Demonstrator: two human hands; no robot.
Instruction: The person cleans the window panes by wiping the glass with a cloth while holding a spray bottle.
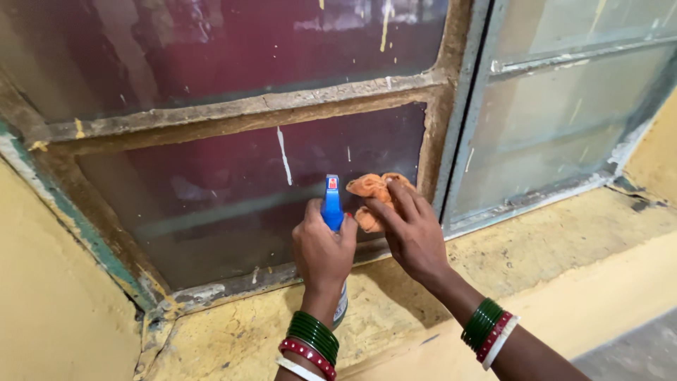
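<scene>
Nearest the camera were your two wrists, each stacked with bangles (312, 337): green ones, then red, then a white one on each arm. Your left hand (323, 250) was wrapped tight around a spray bottle (332, 204), fingers closed about its neck, the blue trigger head standing upright above your knuckles and pointing at the glass. The bottle's lower body showed only as a pale sliver below your wrist (most of it sat hidden behind the hand). Your right hand (411, 229) lay just beside it, fingers spread fairly flat and pressing a crumpled orange cloth (372, 197) against the lower pane (226, 197), close to the pane's right edge. The cloth bunched out above and to the left of your fingertips, nearly touching the trigger head.

The pane was dark reddish glass, smeared and marked with a white paint streak (283, 155) above the bottle. A rough, crusted window frame (240, 113) divided it from a second dark pane above. To the right, past a grey upright bar (462, 113), stood a paler, greyish window (557, 120) with its own streaks. Under both ran a yellow sill (536, 240), chipped and stained, with your forearms crossing over it. The yellow wall (49, 303) rose at the left, its paint flaking along the frame's green-tinged edge.
</scene>
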